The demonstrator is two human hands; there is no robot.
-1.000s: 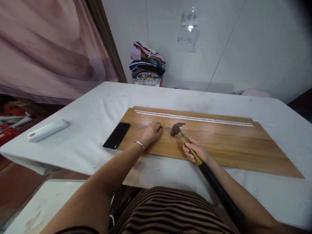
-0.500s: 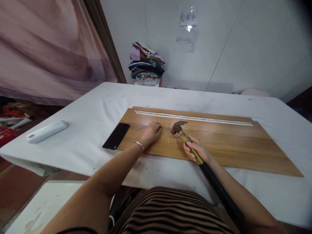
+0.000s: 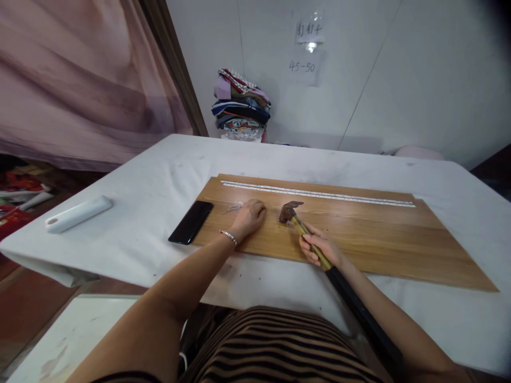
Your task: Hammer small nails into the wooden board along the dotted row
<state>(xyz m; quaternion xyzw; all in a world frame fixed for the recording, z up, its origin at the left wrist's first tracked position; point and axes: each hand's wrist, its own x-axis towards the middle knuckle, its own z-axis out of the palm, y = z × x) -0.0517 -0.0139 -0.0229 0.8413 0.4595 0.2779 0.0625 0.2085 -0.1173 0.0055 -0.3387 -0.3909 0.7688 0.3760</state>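
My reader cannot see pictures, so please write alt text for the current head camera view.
A person's right hand grips a claw hammer over a wooden board. The left hand rests on the board beside several thin metal nails, and a black phone lies at the board's left end.

upper wall sheet [image 3: 310, 36]: "钉钉子"; lower wall sheet [image 3: 303, 76]: "45-50"

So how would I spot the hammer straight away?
Find the white table, then the wooden board on it. By the board's near edge, the right hand holds the hammer. Its brown claw head and long yellow-and-black handle set it apart from the flat black phone.
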